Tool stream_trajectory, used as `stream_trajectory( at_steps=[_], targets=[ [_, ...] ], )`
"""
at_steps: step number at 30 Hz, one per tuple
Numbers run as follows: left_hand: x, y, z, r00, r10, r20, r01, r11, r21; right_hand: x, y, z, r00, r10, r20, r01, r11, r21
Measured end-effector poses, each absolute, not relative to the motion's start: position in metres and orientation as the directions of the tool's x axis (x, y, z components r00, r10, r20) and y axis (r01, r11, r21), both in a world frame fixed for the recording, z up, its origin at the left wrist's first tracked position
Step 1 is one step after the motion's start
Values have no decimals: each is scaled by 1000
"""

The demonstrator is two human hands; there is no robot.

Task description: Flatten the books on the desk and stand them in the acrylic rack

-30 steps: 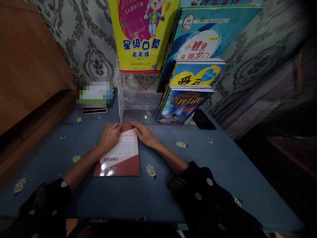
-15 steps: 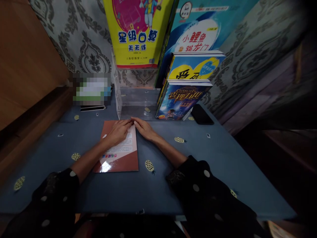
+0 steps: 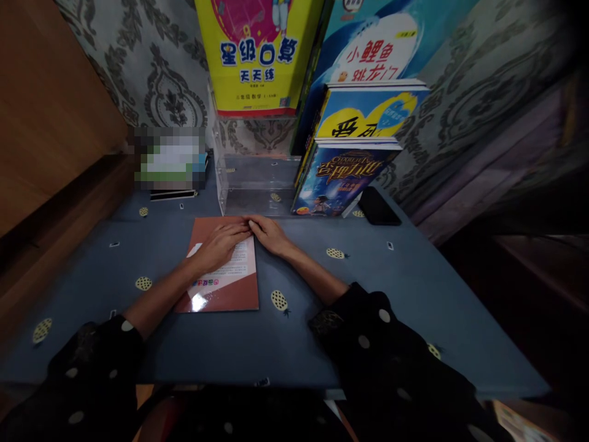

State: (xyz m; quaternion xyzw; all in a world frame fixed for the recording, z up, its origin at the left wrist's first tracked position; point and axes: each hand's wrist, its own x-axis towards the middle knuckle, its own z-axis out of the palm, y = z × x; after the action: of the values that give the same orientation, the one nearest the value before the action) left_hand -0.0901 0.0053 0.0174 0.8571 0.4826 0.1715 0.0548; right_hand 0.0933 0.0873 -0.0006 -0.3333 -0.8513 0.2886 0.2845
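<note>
A reddish-brown book (image 3: pixel 230 298) lies on the cloth-covered table, its printing upside down to me and a bright glare near its lower edge. My left hand (image 3: pixel 223 247) rests flat over its upper half, fingers stretched toward the top right corner. At that corner is my right hand (image 3: pixel 270 234), with thumb and fingers drawn together at the book's edge. The fingertips of both hands nearly meet there. What the right fingertips grip is partly hidden, but the book's corner lies between them.
Beyond the book stands a clear plastic rack (image 3: pixel 221 184). Upright books include a yellow workbook (image 3: pixel 257 95), a teal book (image 3: pixel 377 46) and a dark blue book (image 3: pixel 340 178). A black phone (image 3: pixel 378 207) lies at right. A blurred stack (image 3: pixel 172 166) sits at left, near a wooden panel (image 3: pixel 50 110).
The whole scene sits slightly higher in view, as my head has tilted a little. Both hands keep almost the same place on the book.
</note>
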Motion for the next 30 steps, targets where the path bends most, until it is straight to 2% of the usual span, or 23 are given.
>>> stream_trajectory(
  at_steps=[13,19,30],
  targets=[
    [-87,-22,24,563,798,214,747,-602,281,94,81,-1,-622,721,307,410,633,-657],
    [-85,-36,19,599,744,297,694,-667,271,94,82,-7,-634,699,331,397,661,-636],
    [-80,-66,23,634,721,278,657,-692,299,93,78,-3,-660,660,359,411,718,-563]
  ],
)
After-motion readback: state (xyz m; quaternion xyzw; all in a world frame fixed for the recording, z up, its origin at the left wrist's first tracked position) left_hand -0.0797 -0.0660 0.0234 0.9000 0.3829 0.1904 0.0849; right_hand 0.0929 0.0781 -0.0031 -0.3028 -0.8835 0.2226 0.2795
